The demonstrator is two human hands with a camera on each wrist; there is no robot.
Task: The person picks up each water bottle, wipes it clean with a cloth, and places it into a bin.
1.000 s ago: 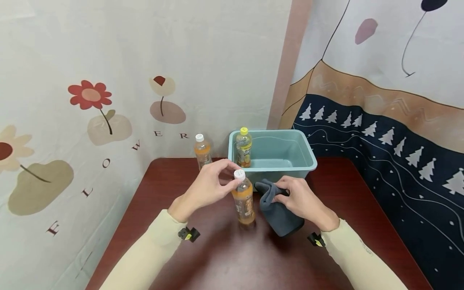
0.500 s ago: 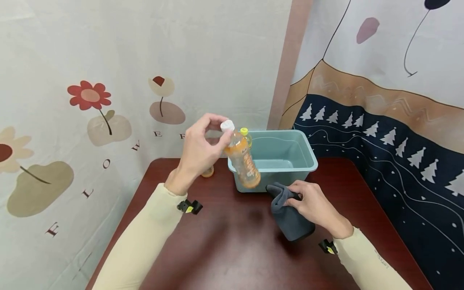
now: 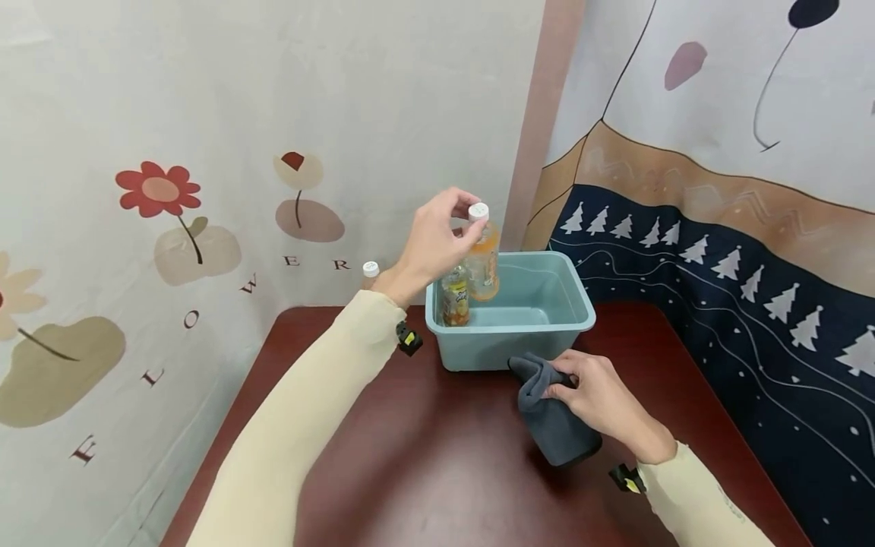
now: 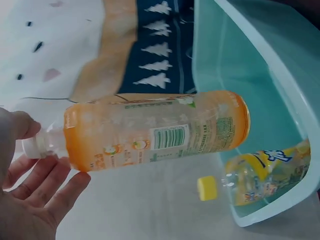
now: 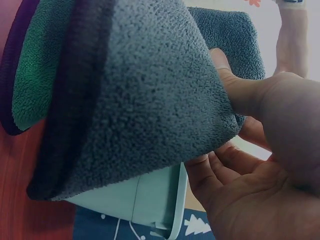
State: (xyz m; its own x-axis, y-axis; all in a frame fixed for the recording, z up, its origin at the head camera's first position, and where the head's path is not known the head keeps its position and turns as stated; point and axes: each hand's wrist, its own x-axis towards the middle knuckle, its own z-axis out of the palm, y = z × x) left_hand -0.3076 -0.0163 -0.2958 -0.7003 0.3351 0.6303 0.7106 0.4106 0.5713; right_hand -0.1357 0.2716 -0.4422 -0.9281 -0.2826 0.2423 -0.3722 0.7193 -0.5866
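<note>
My left hand point(image 3: 437, 237) pinches the white cap of a clear plastic bottle point(image 4: 155, 131) with an orange-printed label. In the head view this bottle hangs over the teal plastic bin point(image 3: 509, 330), its base overlapping the bin's inside. A yellow-capped bottle point(image 3: 455, 298) stands in the bin's left end, just beside it. My right hand point(image 3: 601, 395) grips a folded dark grey cloth point(image 3: 557, 427) between thumb and fingers, in front of the bin. The right wrist view shows the fluffy cloth point(image 5: 150, 95) close up, its dark edging hanging toward the table.
Another white-capped bottle point(image 3: 371, 273) stands at the table's back left, mostly hidden behind my left forearm. The dark red table point(image 3: 410, 471) meets a flower-printed wall cloth point(image 3: 225, 114) at the back and a navy tree-printed cloth point(image 3: 738, 365) on the right.
My left hand has lifted the orange-labelled bottle off the table and carried it up and right, over the bin. My right hand has shifted slightly right with the cloth.
</note>
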